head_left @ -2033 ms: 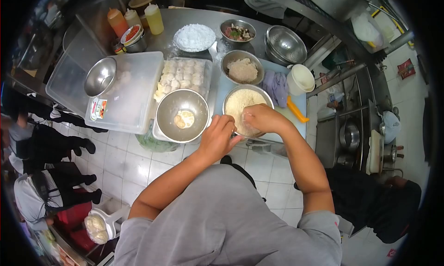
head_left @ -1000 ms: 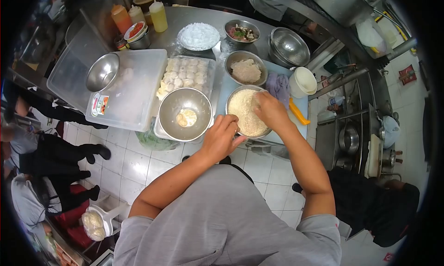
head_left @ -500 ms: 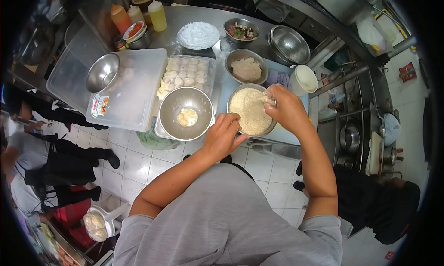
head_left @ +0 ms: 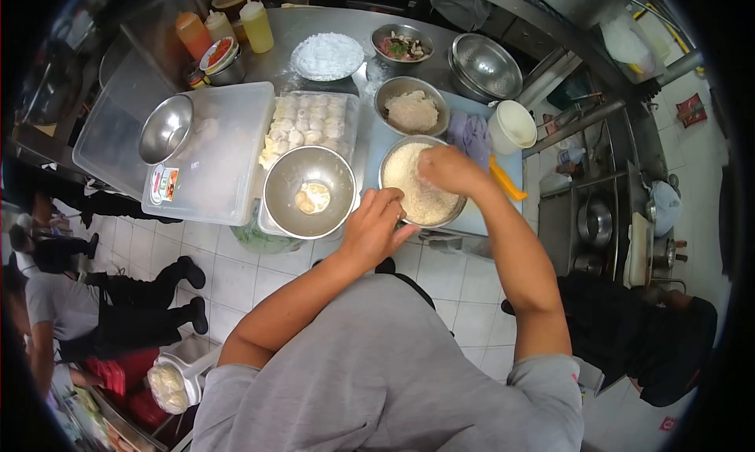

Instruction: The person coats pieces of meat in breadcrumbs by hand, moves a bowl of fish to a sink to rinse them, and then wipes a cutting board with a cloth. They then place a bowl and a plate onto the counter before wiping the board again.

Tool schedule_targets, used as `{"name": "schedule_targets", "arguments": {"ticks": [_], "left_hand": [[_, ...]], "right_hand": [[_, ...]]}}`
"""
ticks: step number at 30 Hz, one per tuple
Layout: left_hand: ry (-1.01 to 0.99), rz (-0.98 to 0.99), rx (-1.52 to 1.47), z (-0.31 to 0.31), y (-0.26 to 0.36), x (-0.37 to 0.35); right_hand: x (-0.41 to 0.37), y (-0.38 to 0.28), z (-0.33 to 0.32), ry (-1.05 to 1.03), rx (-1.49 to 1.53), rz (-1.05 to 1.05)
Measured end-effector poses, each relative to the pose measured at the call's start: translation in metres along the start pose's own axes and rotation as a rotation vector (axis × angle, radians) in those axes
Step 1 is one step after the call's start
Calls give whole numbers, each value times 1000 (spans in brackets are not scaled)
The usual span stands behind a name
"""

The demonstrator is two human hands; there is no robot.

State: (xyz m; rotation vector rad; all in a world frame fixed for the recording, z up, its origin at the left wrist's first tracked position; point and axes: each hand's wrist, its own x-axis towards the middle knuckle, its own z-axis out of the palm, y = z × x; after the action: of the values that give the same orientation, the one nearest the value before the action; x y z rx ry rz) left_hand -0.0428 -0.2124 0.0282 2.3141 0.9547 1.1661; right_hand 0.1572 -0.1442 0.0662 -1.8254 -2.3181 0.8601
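Note:
A steel bowl (head_left: 458,216) holds pale breadcrumbs (head_left: 403,169). My left hand (head_left: 376,224) grips its near left rim, the thumb on the outer side. My right hand (head_left: 448,173) is inside this bowl, its fingers curled down into the crumbs. Its fingertips are hidden, so whatever they hold cannot be made out. Left of my left hand stands a larger steel bowl (head_left: 283,181) with a small pale, wet lump (head_left: 313,198) at its bottom. Just behind the crumbs, another steel bowl (head_left: 380,106) contains a pale, raw-looking mass (head_left: 411,112).
A clear tray (head_left: 351,122) holds rows of pale dough-like pieces beside a plastic lid (head_left: 228,153) bearing a small steel bowl (head_left: 167,130). White powder (head_left: 327,56) fills a plate behind. A yellow-handled tool (head_left: 507,181) lies by my right forearm. Co-workers (head_left: 67,303) stand at left.
My right hand has moved left and down into the breadcrumbs from the bowl's right side, uncovering the yellow handle. My left hand stays at the rim. The view has shifted slightly.

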Motion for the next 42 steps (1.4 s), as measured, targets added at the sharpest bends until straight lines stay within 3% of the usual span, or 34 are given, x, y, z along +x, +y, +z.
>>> {"name": "schedule_targets", "arguments": {"ticks": [2, 5, 8, 11, 14, 17, 20, 24, 28, 32, 35, 42], "left_hand": [[13, 10, -2, -1, -4, 7], [6, -15, -22, -1, 0, -2], [-6, -14, -29, -1, 0, -2], [-2, 12, -7, -2, -5, 3], [6, 10, 9, -2, -4, 3], [-6, 8, -5, -2, -4, 7], [-9, 10, -10, -4, -3, 2], [6, 9, -10, 0, -6, 1], [9, -12, -18, -1, -2, 1], [-15, -4, -2, -2, -2, 2], [-10, -2, -8, -3, -1, 2], [-9, -36, -12, -2, 1, 1]], "right_hand": [[-18, -22, -26, 76, 121, 56], [-12, -1, 26, 49, 33, 28], [-18, -19, 2, -65, 25, -51], [-22, -4, 30, 10, 91, -152], [-19, -14, 24, -56, 50, -46], [-39, -34, -8, 80, 166, -9], [-24, -19, 32, -25, 44, -36], [-32, -15, -6, -15, 189, -117], [-36, -12, -38, 279, 133, 31], [-25, 6, -6, 427, -106, -143], [-21, 3, 8, 402, -172, -17], [-24, 7, 2, 253, -158, 7]]}}
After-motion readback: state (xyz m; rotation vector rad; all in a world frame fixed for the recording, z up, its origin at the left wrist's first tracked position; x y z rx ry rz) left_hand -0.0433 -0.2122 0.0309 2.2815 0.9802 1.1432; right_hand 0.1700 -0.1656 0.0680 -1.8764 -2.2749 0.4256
